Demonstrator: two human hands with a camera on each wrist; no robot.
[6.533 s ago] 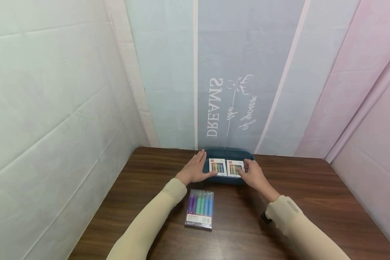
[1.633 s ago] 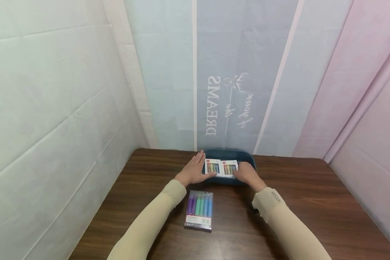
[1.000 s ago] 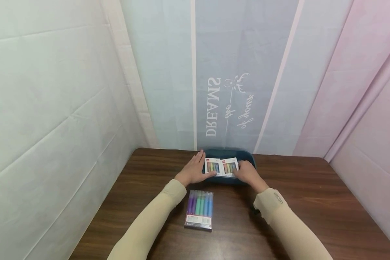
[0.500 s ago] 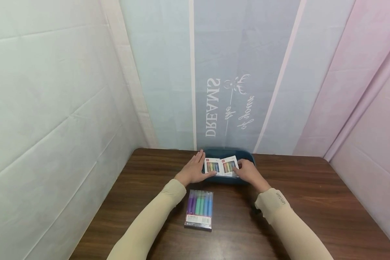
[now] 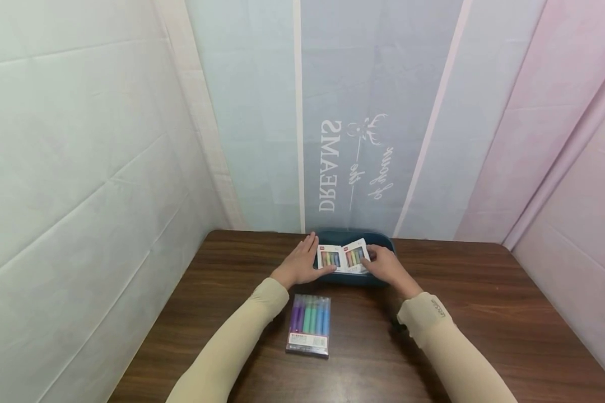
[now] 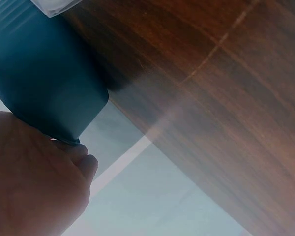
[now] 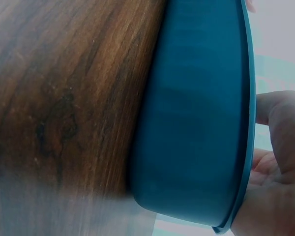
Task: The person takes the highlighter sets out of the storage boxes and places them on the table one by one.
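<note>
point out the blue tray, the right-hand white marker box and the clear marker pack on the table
blue tray (image 5: 383, 242), head view, far right rim.
right-hand white marker box (image 5: 355, 257), head view, printed front.
clear marker pack (image 5: 310, 323), head view, middle.

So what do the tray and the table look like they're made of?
The tray looks like moulded plastic: uniform teal, smooth matte wall, thin lipped rim. The table shows dark brown wood grain with a slight sheen; solid wood or printed laminate, I can't tell.
</note>
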